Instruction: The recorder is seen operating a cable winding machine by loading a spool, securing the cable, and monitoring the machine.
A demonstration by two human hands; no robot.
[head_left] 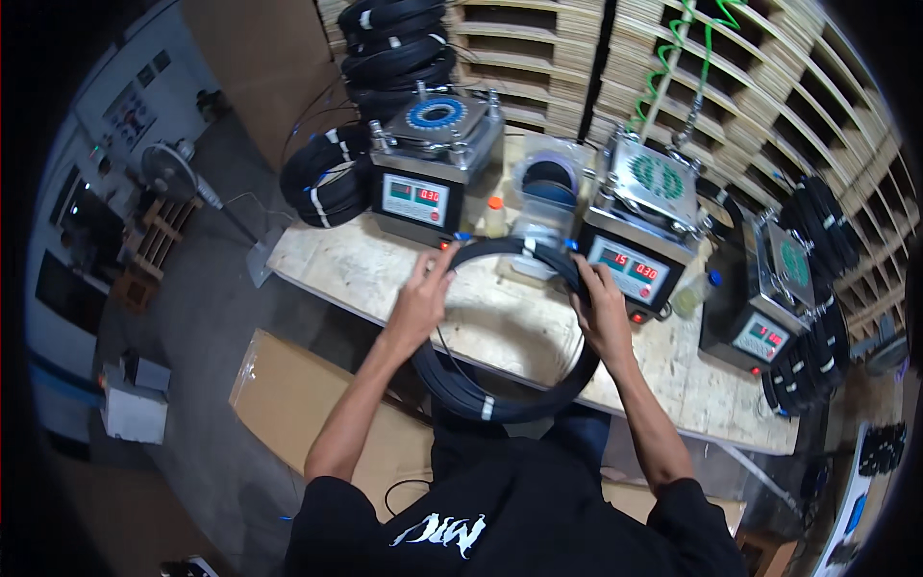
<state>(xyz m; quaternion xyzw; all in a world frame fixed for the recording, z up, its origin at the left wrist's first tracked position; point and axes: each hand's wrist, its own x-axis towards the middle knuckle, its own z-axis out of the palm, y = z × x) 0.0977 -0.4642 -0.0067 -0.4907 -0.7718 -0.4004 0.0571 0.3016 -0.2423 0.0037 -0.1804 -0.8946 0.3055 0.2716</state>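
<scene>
A coil of black cable (538, 406), bound with white tape, hangs between my two hands over the near edge of the bench. My left hand (419, 300) is closed around the upper left of the ring. Opposite it, my right hand (605, 310) grips the upper right side. By the left fingertips there is a small blue tip (462, 237), and another blue tip (571, 245) shows beside the right fingers. A loose strand of cable crosses the inside of the ring near my left hand.
On the wooden bench (663, 399) stand a left machine (413, 216) with a blue ring on top, a middle machine (635, 255) and a right machine (760, 327). Between them are an orange-capped bottle (495, 219) and a blue-capped bottle (694, 292). More black coils (327, 183) lie at both ends.
</scene>
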